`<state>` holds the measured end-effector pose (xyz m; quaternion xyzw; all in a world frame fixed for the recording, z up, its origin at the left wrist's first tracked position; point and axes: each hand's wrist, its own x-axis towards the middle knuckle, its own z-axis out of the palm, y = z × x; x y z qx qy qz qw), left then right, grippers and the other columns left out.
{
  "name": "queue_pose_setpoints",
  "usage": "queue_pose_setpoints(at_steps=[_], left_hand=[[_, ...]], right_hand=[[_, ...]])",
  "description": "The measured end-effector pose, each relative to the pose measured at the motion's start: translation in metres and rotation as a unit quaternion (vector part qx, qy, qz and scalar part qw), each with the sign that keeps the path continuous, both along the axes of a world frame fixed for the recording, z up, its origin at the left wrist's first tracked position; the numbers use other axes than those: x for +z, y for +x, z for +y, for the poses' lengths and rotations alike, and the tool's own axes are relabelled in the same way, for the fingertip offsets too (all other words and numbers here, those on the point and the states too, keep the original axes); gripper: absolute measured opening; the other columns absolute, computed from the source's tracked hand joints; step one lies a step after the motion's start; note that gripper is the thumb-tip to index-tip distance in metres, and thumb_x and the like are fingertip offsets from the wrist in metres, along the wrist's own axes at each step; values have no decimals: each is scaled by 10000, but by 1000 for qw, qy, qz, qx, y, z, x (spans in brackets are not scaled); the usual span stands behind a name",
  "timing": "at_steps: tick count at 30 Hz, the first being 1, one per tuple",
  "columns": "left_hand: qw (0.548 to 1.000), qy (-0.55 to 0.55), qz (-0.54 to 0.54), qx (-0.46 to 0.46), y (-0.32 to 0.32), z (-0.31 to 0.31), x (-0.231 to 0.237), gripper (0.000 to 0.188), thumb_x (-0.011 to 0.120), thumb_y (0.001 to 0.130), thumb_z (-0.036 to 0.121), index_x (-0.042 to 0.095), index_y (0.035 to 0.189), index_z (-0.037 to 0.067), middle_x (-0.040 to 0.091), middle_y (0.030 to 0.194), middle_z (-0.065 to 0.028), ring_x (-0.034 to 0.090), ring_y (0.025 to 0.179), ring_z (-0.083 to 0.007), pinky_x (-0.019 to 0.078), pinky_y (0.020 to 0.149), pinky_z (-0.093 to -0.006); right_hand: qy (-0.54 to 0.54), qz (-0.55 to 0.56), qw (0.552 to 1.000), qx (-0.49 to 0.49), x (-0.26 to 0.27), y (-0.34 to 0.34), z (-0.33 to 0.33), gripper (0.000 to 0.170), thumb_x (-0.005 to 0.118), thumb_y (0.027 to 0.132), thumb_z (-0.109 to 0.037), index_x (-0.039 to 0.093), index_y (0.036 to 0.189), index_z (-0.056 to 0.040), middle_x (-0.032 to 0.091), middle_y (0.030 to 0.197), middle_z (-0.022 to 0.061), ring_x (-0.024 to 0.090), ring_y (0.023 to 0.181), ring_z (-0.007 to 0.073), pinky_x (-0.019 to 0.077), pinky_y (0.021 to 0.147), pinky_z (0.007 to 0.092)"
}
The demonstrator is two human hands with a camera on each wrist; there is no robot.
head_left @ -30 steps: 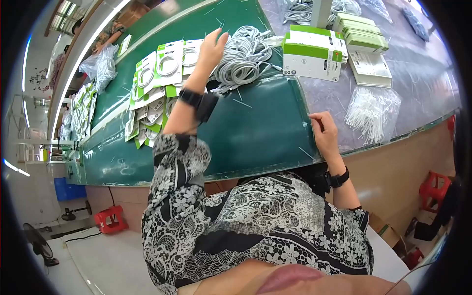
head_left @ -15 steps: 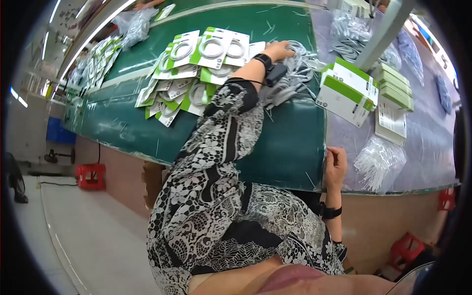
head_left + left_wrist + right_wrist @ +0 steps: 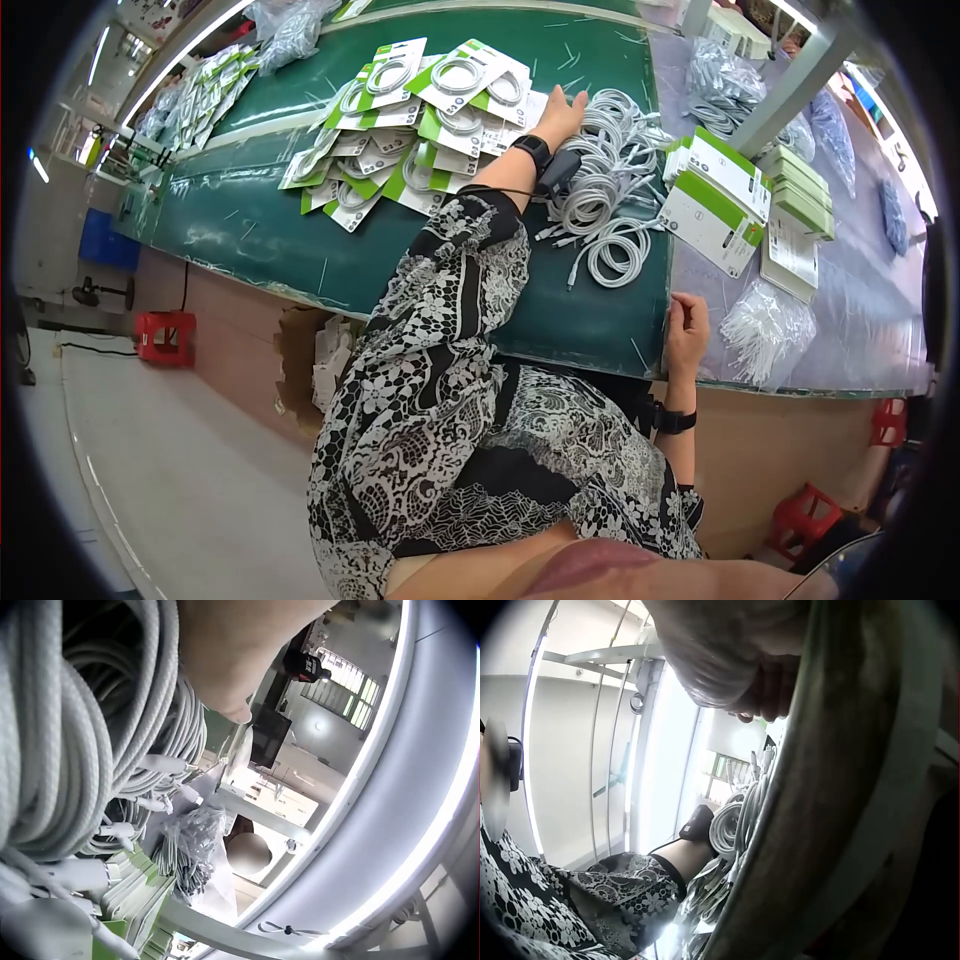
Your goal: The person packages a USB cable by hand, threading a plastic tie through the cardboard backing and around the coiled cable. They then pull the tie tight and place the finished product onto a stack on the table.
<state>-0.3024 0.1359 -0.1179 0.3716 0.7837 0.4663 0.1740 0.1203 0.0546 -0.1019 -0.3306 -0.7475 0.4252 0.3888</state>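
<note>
Extends the left hand (image 3: 558,119), spread wide, to the 10 o'clock side of the pale cable pile (image 3: 605,150), near carded cables (image 3: 445,135) at the pile's 9 o'clock. Rests the right hand (image 3: 688,332), loosely and narrowly curled, by the edge of the green table (image 3: 540,315) toward 5 o'clock, near a coil (image 3: 594,262) at 6 o'clock.

left wrist view's edge cuts off cable coils (image 3: 86,742)

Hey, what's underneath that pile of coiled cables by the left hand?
Green tabletop shows along the near side of the coiled cables, beside the left hand. Whatever lies directly beneath them is covered.
</note>
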Motion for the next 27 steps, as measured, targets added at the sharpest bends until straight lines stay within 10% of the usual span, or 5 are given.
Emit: queue_pose_setpoints(at_steps=[11,27], left_hand=[[960,168,48,221,-66,-87,-12,830,496,917,424,143,1392,-157,238,1425,-371,228,1362,-437,183,1134,-384],[958,248,-72,121,-149,-215,-17,765,539,941,293,106,1421,-115,336,1377,-353,426,1281,-331,367,1025,-319]], right_hand=[[31,-44,998,-13,-2,-2,-1,97,534,890,34,596,958,1,505,841,40,495,712,111,417,654,224],[68,-120,990,-31,-3,-2,-3,80,528,913,3,583,972,1,494,870,48,496,759,121,420,695,223]])
